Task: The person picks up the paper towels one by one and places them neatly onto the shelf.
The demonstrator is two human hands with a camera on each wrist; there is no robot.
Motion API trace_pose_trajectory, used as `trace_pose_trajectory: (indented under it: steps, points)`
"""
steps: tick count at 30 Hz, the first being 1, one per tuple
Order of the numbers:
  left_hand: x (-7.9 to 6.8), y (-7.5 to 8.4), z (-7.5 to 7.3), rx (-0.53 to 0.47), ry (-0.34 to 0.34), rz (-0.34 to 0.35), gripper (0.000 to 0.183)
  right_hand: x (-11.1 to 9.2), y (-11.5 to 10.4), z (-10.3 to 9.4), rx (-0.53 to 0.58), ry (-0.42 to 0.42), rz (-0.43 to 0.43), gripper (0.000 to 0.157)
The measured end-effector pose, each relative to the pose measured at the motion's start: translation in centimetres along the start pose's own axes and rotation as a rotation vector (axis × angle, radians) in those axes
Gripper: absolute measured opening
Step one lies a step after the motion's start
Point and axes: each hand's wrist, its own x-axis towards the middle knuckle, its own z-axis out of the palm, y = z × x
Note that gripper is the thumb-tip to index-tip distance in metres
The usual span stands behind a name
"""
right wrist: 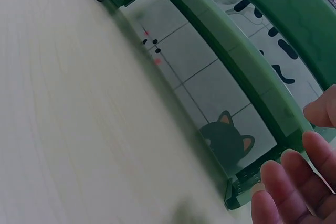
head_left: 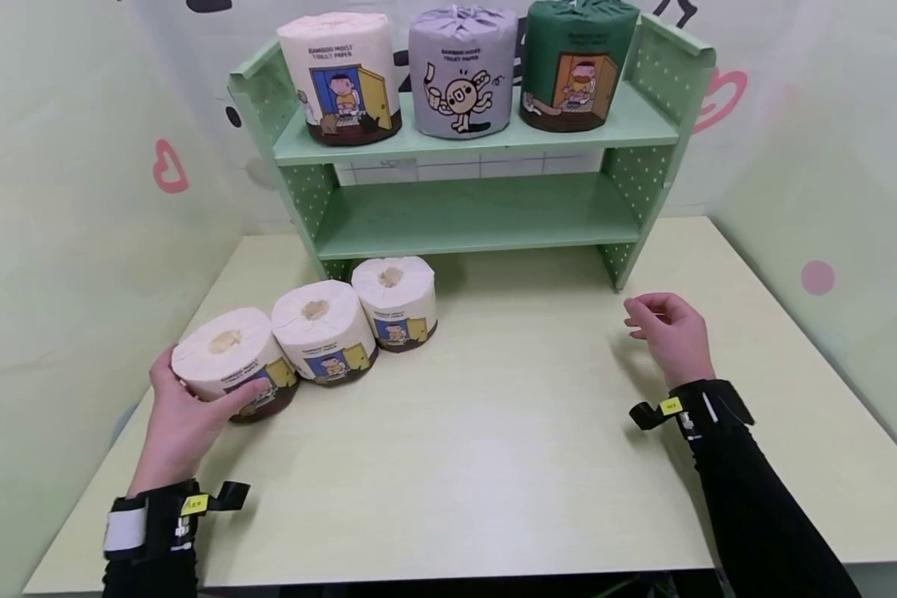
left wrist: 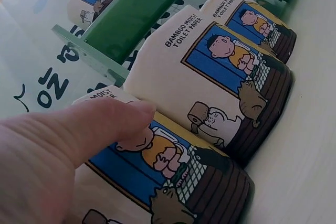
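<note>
Three cream toilet paper rolls with a cartoon print and brown base stand in a slanting row on the table, left of centre. My left hand grips the nearest roll, thumb across its printed front and fingers round its far left side, mostly hidden. Close beside it come the middle roll and the farthest roll, by the shelf's left foot. Over the table's right side, near the shelf's right foot, my right hand hangs with loosely curled fingers and holds nothing.
A green two-tier shelf stands at the back of the table. On its top tier are a pink-topped roll, a purple roll and a green roll. Printed cloth walls enclose the sides and back.
</note>
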Motion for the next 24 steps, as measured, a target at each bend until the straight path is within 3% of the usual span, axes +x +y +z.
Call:
trace_pose_trajectory:
  steps: [7, 14, 19, 24]
  points:
    - [0.0, -0.1, 0.2, 0.038, 0.055, 0.042, 0.115, 0.0, 0.0, -0.2, -0.006, -0.012, -0.012, 0.04]
    - [-0.3, -0.1, -0.2, 0.059, 0.133, 0.016, 0.106, 0.0, 0.2, 0.1, 0.038, -0.01, -0.017, 0.038]
    - [-1.1, 0.9, -1.3, -0.114, 0.185, 0.026, 0.097, 0.1, 0.1, 0.3, 0.029, -0.007, -0.018, 0.039]
    - [-1.9, 3.2, -2.3, -0.321, 0.185, 0.109, 0.089, 0.0, 0.1, 0.3, 0.023, -0.011, -0.014, 0.04]
